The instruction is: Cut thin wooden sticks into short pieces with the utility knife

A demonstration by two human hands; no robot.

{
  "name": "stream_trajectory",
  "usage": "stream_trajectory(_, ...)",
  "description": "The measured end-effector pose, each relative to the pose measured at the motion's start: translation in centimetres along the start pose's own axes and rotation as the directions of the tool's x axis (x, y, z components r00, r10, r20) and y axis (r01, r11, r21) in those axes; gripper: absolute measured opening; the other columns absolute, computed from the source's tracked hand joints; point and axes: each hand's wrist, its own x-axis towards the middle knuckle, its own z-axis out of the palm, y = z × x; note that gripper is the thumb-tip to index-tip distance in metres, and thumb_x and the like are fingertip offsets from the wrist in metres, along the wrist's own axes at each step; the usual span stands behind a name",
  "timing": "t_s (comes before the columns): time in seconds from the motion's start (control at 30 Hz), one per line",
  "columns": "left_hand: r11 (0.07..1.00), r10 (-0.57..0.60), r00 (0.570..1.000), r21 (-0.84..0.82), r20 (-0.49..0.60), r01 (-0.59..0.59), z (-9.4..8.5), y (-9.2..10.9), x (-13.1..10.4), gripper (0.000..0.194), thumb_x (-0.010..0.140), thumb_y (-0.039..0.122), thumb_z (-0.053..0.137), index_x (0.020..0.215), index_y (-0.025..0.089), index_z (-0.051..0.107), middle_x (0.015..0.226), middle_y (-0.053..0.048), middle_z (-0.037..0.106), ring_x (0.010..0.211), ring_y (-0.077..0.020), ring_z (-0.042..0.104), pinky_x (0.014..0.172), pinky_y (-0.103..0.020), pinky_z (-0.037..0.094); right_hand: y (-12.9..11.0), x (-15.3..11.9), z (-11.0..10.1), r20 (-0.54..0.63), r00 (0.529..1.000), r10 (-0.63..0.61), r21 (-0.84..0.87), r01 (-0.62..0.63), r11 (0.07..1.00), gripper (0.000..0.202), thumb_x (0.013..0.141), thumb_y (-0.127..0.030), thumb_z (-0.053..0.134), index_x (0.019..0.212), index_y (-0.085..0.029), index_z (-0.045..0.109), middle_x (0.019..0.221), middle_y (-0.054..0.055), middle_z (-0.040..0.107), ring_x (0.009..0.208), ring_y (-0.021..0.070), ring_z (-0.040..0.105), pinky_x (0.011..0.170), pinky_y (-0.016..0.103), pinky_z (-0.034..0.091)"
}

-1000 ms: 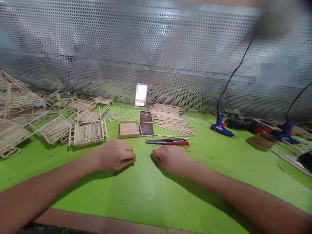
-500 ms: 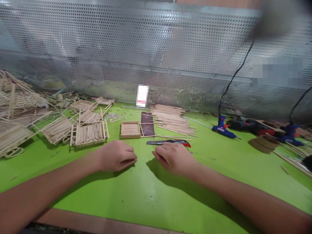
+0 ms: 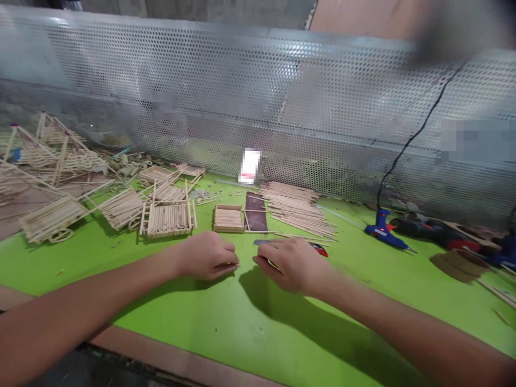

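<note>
Just left of the middle, my left hand (image 3: pixel 209 257) is closed in a pinch over the green table (image 3: pixel 226 317). A tiny pale tip shows at its fingertips, too small to name. Across a short gap, my right hand (image 3: pixel 291 264) is also closed, thumb against fingers; whatever it may hold is hidden. Behind my right hand lies a utility knife (image 3: pixel 320 249), its middle covered by the hand, with the blade end and red end showing. Beyond the hands sit a small tray of thin sticks (image 3: pixel 229 219), a dark flat strip (image 3: pixel 256 212) and a pile of loose sticks (image 3: pixel 300 207).
Several stick-built pieces (image 3: pixel 169 219) crowd the left, with pointed stick frames (image 3: pixel 60 150) behind. A blue glue gun (image 3: pixel 385 231) with a black cord, a dark tool (image 3: pixel 427 228) and a brown ring-shaped piece (image 3: pixel 459 264) are at right. A perforated metal screen (image 3: pixel 209 102) closes the back.
The camera has turned, so the table things appear shifted right and slightly lower. Both hands keep their pinched shape, the gap between them a little narrower. My right hand now covers more of the knife.
</note>
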Motion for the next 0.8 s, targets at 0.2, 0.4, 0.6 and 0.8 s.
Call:
stream_trajectory(0.2,0.993,-0.111,0.991,-0.023,0.074,0.113,-0.4,0.4,0.0,0.019,0.096,0.019,0.062,0.082,0.019,0.074,0.07,0.002,0.072,0.053,-0.0126,0.056,0.051,-0.025,0.034,-2.7,8.2,-4.7,-0.168,0.972,-0.164,0.03,0.171,0.985,0.041,0.108,-0.035,0.032,0.078,-0.02,0.056,0.067,0.001,0.056,0.059,0.0135,0.04,0.059,0.032,0.023)
stream_trajectory(0.4,0.995,-0.103,0.987,0.0,0.123,0.104,-0.8,0.8,0.1,0.014,0.099,0.022,0.062,0.096,0.021,0.076,0.086,0.0,0.077,0.069,-0.0159,0.068,0.063,-0.027,0.047,-5.9,18.1,-2.8,-0.022,0.981,-0.192,0.049,0.193,0.98,0.035,0.108,-0.034,0.037,0.083,-0.02,0.056,0.074,0.002,0.062,0.06,0.0145,0.044,0.059,0.03,0.028)
stream_trajectory(0.6,0.997,-0.081,0.993,0.0,0.082,0.081,-0.3,0.4,-0.1,0.015,0.1,0.02,0.062,0.102,0.021,0.077,0.088,-0.001,0.08,0.069,-0.0151,0.071,0.067,-0.027,0.052,-3.9,18.5,-3.0,-0.034,0.991,-0.133,0.065,0.135,0.989,0.038,0.111,-0.039,0.034,0.1,-0.017,0.062,0.082,0.006,0.068,0.062,0.0154,0.049,0.06,0.03,0.031)
stream_trajectory(0.8,0.999,-0.013,1.0,0.047,0.006,0.013,-0.3,0.2,0.0,0.019,0.102,0.022,0.059,0.109,0.018,0.077,0.09,-0.003,0.08,0.069,-0.0161,0.07,0.058,-0.028,0.047,2.6,11.0,-3.4,-0.001,1.0,-0.01,-0.16,0.009,0.987,0.04,0.109,-0.036,0.037,0.091,-0.017,0.068,0.082,0.007,0.07,0.06,0.0154,0.05,0.06,0.03,0.028)
